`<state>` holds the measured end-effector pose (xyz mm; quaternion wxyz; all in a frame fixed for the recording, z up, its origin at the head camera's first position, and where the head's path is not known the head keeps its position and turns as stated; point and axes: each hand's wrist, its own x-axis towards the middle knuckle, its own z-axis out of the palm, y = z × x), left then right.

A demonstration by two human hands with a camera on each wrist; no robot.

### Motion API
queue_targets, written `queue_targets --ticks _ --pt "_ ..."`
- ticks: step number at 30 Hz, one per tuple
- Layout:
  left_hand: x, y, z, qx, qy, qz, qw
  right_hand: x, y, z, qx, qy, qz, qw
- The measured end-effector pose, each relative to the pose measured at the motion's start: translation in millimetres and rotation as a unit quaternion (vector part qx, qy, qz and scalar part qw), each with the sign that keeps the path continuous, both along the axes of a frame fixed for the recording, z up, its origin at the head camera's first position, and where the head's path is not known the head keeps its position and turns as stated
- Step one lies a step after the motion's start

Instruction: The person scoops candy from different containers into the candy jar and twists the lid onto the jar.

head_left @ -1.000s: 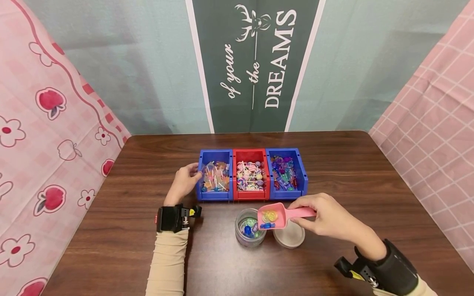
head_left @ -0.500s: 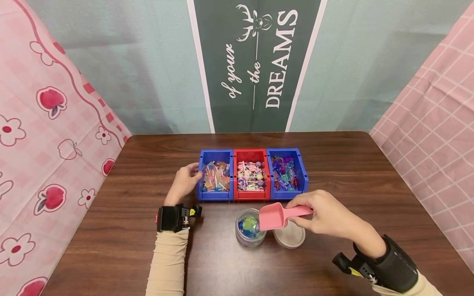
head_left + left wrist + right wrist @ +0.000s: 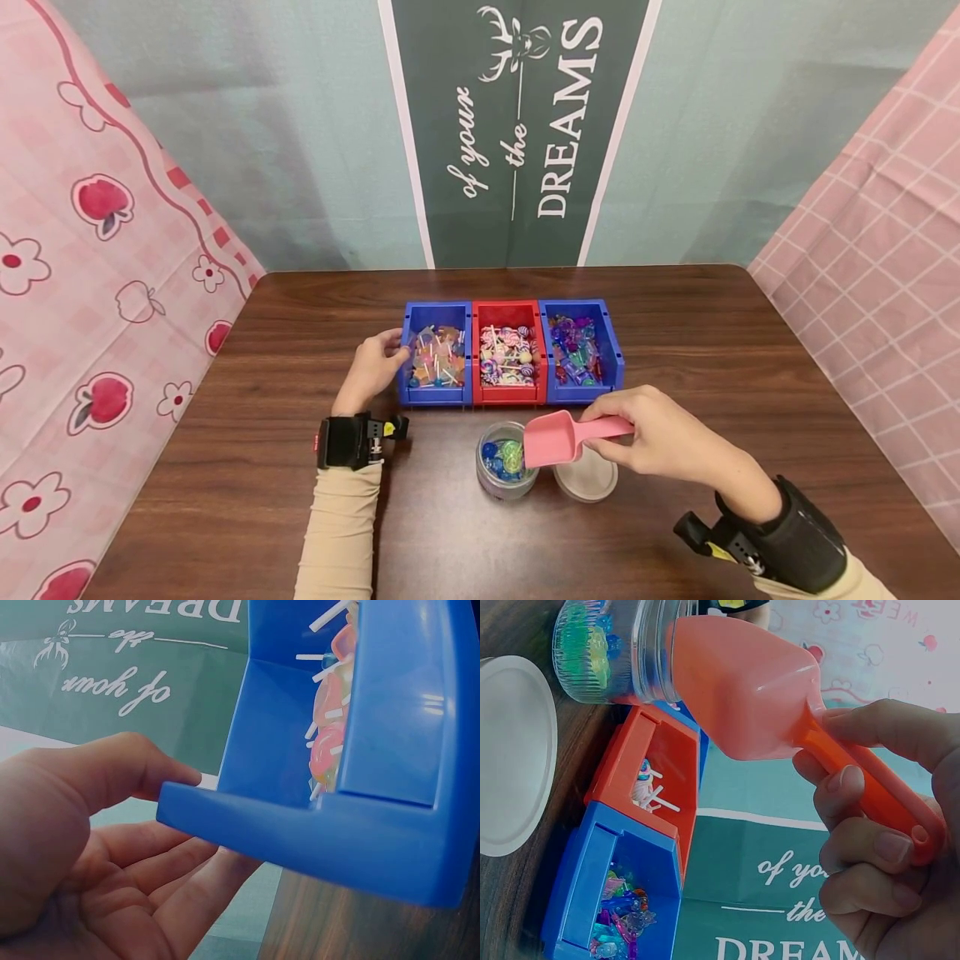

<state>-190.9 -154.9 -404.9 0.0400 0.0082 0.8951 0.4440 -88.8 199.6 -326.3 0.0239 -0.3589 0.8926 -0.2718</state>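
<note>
My right hand [image 3: 660,433] grips the handle of a pink scoop [image 3: 551,437], fingers curled round it in the right wrist view. Tilted over, the scoop has its lip at the rim of a clear glass jar [image 3: 504,493], and no beads show in its pan. Blue, green and yellow translucent beads [image 3: 598,654] lie inside the jar. My left hand [image 3: 371,371] holds the outer side of the left blue bin [image 3: 300,840], thumb over the wall's edge and fingers outside it. Candy-like pieces with white sticks [image 3: 328,742] fill that bin.
Beside the left bin stand a red bin [image 3: 506,313] of small lollipop pieces and another blue bin [image 3: 573,313] of colourful translucent beads, all in a row. A pale round lid [image 3: 588,482] lies right of the jar on the brown wooden table [image 3: 247,467]. Printed cloths surround the table.
The scoop tipped over, and its yellow and blue beads dropped into the jar, where more now show. My right hand shifted slightly left; my left hand stayed on the bin.
</note>
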Motion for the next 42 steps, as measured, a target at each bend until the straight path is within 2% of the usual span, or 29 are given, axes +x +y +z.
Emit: queue_targets --ticks 14,23,35,42 --pt "-0.6 -1.1 0.7 0.001 -0.001 -0.002 1.0 1.3 1.5 -1.0 -0.001 -0.019 -0.004 1.0" --pt "0.0 -1.4 -0.1 0.005 -0.008 0.0 1.0 0.8 7.2 4.3 -0.031 0.025 -0.003 0.999" --pt "1.0 0.5 -0.2 0.008 0.0 0.004 1.0 -16.9 29.8 20.9 -0.017 0.083 -0.067 0.994" --pt "1.9 1.8 1.4 0.013 -0.004 0.003 0.9999 -30.9 36.8 17.4 0.01 0.066 -0.115 0.991"
